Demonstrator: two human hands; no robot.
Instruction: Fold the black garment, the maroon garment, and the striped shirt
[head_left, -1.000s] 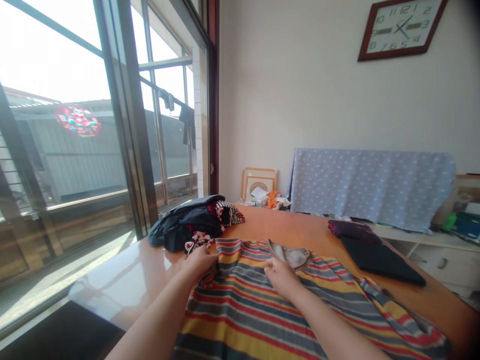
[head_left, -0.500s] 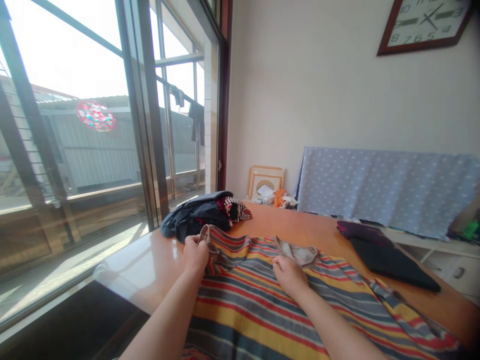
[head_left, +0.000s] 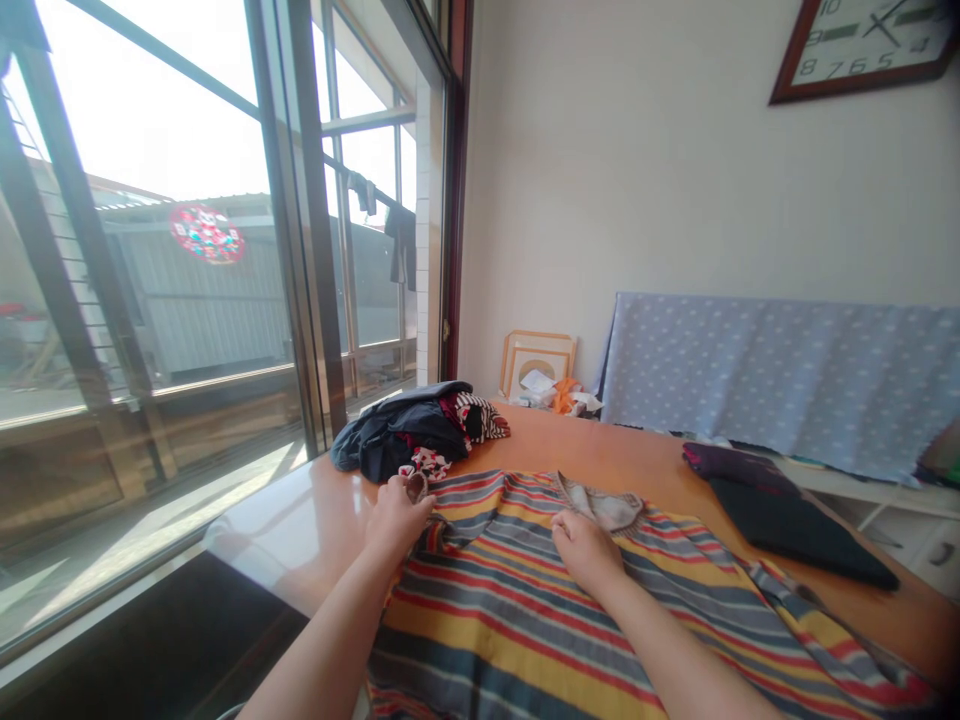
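The striped shirt [head_left: 517, 640] lies spread over the near edge of the table [head_left: 600, 440], towards the middle, with its pale collar lining [head_left: 600, 505] facing the far edge. It is rumpled and unfolded, and its lower part runs out of view past the bottom of the frame. The left hand [head_left: 397, 520] is clenched on a gathered fold at the shirt's left corner, with a small curl of cloth showing above the knuckles. The right hand [head_left: 589, 552] rests on the stripes just below the collar, fingers lightly curled; whether they pinch cloth, I cannot tell.

At the table's far left corner, a loose clothes pile [head_left: 394, 445] of dark and patterned pieces sits just beyond the left hand. Near the right edge, 2 flat garments lie squared and apparently folded: a black one [head_left: 799, 530], with a purple one [head_left: 731, 463] at its far end. How many pieces the pile holds is hidden, as are the shirt's sleeves.
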